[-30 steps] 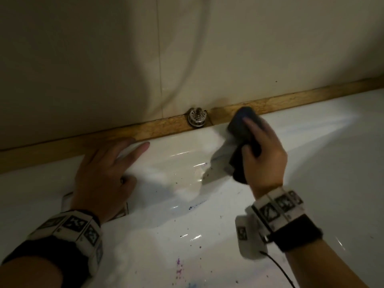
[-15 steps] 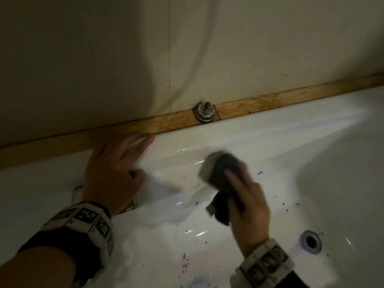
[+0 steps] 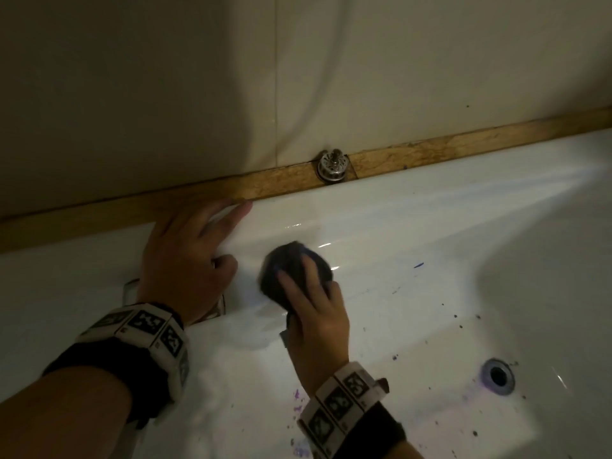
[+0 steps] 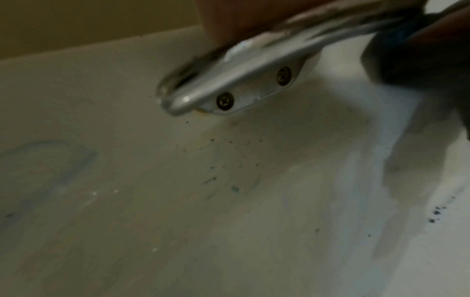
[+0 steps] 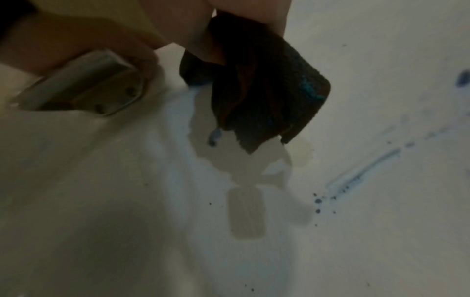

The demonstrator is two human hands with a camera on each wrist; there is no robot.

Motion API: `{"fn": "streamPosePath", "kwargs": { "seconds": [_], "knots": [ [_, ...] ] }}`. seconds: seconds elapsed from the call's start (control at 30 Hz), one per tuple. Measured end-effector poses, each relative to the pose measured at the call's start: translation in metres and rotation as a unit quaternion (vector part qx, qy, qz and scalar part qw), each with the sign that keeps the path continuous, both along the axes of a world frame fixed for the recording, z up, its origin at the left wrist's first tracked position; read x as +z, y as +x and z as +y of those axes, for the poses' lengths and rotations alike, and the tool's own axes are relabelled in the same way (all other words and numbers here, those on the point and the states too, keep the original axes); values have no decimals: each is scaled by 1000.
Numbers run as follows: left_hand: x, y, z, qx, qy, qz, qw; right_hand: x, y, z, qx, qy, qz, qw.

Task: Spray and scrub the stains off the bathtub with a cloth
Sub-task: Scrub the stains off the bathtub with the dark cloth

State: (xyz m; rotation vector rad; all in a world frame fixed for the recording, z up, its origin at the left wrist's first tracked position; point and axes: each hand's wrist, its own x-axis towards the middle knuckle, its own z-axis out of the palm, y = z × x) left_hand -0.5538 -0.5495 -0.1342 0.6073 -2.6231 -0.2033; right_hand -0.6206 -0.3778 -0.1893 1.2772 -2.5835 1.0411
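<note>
Metal handle [image 4: 236, 88] under left hand [image 3: 185, 260], drain [image 3: 497, 376], wooden trim [image 3: 430, 150]

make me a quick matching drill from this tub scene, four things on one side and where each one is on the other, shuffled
Things:
1. cloth
2. left hand
3. drain
4. metal plug

Places:
A. on the wooden strip by the wall
B. low in the tub, at the right
C. under the right hand
D. on the tub rim, over the metal handle

Pairs: 1-C, 2-D, 3-B, 4-A
</note>
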Motion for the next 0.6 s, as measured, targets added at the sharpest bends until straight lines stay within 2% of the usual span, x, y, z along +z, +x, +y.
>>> {"fn": "streamPosePath", "kwargs": {
  "seconds": [0.07, 0.13, 0.17, 0.27, 0.33, 0.47, 0.6],
  "knots": [
    [0, 0, 0, 2, -1, -3, 1000, 10, -3, 0, 110, 12, 2, 994],
    [-1, 0, -1, 4, 2, -4, 1000, 26, -21, 9, 163, -27, 0, 986],
    [-1, 0, -1, 6, 2, -5, 1000, 34, -32, 13, 150, -56, 0, 987],
    [-1, 0, -1, 9, 4, -7, 1000, 42, -55, 15, 23, -108, -11, 994],
    [0, 0, -2, 8, 12, -11, 1000, 33, -47, 6, 18, -81, 2, 997],
    [-1, -1, -1, 0, 7, -13, 1000, 11, -14, -11, 155, 20, 54, 986],
    [-1, 1, -3, -11, 4, -17, 1000, 34, -9, -25, 353, 46, 63, 932]
  ]
}}
